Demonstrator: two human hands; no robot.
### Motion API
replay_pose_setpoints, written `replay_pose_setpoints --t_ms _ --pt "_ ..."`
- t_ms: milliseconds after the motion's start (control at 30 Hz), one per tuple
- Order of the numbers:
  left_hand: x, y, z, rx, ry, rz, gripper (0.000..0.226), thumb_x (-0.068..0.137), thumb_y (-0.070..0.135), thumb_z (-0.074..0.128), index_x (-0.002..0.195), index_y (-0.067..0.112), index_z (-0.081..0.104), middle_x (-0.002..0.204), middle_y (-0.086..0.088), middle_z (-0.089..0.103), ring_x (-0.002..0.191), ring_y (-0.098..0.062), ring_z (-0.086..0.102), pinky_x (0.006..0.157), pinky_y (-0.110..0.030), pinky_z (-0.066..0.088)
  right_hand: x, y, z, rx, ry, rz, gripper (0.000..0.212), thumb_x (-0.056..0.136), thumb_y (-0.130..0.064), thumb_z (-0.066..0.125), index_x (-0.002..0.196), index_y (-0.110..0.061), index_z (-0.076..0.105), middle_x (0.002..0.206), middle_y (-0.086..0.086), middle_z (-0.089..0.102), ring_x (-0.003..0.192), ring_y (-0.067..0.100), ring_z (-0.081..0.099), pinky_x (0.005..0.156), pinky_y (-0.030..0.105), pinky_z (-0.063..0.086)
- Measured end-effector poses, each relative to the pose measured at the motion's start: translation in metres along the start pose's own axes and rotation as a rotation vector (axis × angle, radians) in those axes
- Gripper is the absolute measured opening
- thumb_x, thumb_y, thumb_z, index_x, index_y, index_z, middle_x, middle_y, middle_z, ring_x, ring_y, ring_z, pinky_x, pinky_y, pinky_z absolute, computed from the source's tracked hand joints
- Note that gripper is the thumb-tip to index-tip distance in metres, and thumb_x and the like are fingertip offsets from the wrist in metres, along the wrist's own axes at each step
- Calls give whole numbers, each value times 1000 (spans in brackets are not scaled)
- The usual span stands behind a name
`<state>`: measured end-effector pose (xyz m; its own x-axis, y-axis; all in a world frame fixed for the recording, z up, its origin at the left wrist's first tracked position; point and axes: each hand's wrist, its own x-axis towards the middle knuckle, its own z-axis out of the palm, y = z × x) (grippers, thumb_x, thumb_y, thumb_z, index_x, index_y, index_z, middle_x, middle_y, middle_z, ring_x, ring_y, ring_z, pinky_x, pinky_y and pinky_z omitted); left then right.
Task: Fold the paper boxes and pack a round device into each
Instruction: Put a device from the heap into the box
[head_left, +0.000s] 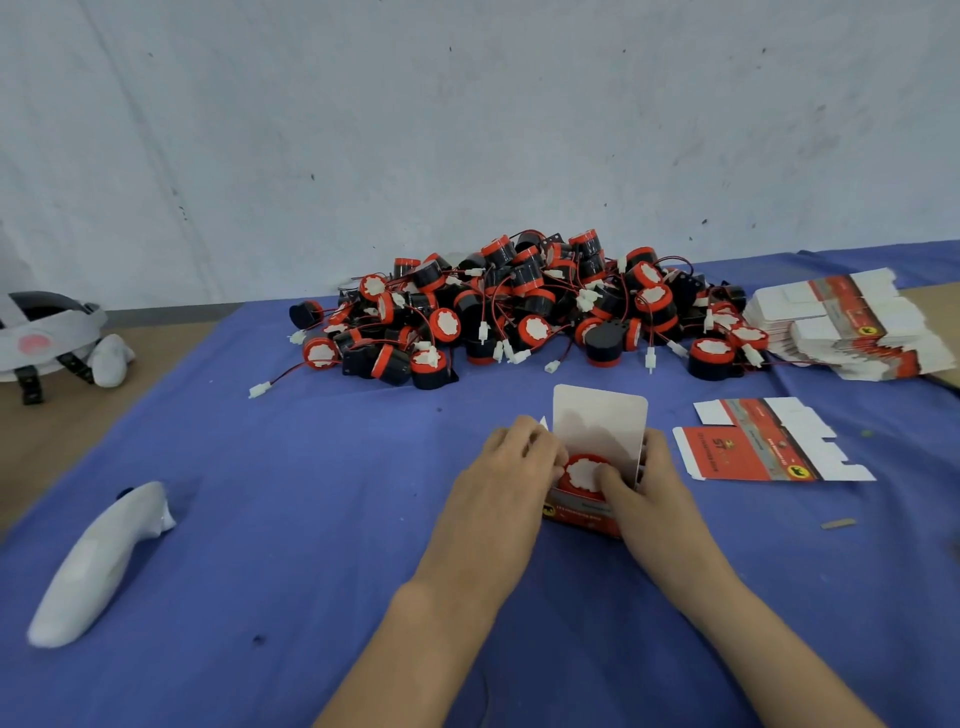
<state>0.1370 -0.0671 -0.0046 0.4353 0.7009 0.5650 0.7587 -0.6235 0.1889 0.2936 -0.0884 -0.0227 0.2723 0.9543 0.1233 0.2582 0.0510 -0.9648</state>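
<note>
Blue-clothed worktop (311, 519) set against a pale, scuffed wall (467, 130). At near centre, left hand (511, 467) curled round the left side of an erected paper box (584, 512), fingers bent over a small white side flap. Right hand (644, 488) clasping the box's right wall, fingers tucked behind it, thumb pressing down on the white-and-red top of a round device (579, 473) seated in the open mouth. White lid flap (602, 421) standing upright behind the device, not yet folded down. Wire and plug of that device out of sight; whether already inside, cannot tell.

Judged step: seating the device in this box, with folding done and closing yet to come. Next move, by that reading: push the device fully below the rim, fold in the side flaps, then bring the lid flap forward and tuck it into the front wall, steadying the box with the other hand so as not to crush the card.

Just right of the hands, one flat printed box blank (769, 441) lying on the cloth. Farther right and far, a stack of blanks (841, 322). Beyond the hands, far centre, a large heap of round devices (519, 306), black with red rims, red wires and white plugs tangled. Near left, a white controller (98, 561); at the far left edge, a white headset (47, 332).
</note>
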Motion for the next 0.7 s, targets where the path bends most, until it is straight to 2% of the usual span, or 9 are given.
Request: replay_pose_setpoints --t_ms 67,167,267,433,533,633,700 --pt "-1 -2 3 25 1 -8 39 76 -3 77 101 21 58 105 6 43 86 -11 51 50 -21 48 -2 -1 1 -6 -12 1 24 98 -18 56 102 -39 45 104 -18 64 92 2 64 59 14 47" --pt "2 -1 1 120 94 -3 38 68 2 85 94 20 63 96 4 49 79 -14 50 54 -18 35 -3 -1 1 -15 -17 -5 23 98 -21 57 101 -41 44 103 -17 64 90 1 65 57 13 47" --pt "6 1 0 193 173 27 37 65 4 86 91 22 66 87 4 55 77 -17 49 61 -24 40 -1 -1 1 -22 -23 -8 24 98 -22 57 101 -42 44 103 -18 64 88 -2 64 58 13 47" --pt "3 6 2 200 88 45 48 55 -6 78 92 23 70 78 7 62 73 -19 54 63 -29 49 -1 1 0 -9 -36 -19 26 99 -18 56 101 -41 43 105 -20 62 85 -17 60 57 7 47" --pt "2 7 2 217 -3 14 51 67 -3 69 108 28 67 81 10 65 75 -16 52 68 -26 42 -1 2 -1 -12 -38 -24 26 99 -19 56 102 -42 44 106 -21 63 87 -14 61 59 8 48" --pt "1 6 1 181 -47 37 58 83 2 55 131 33 54 100 9 70 80 -17 54 70 -24 32 0 2 -2 2 -42 -33 26 99 -19 56 103 -43 44 108 -21 62 91 -7 63 61 9 50" --pt "1 6 -2 167 -61 45 57 87 7 51 137 34 47 103 8 69 78 -17 57 67 -25 30 -1 1 -1 -4 -43 -38 27 99 -20 55 103 -44 43 109 -22 62 95 -3 64 63 13 50"
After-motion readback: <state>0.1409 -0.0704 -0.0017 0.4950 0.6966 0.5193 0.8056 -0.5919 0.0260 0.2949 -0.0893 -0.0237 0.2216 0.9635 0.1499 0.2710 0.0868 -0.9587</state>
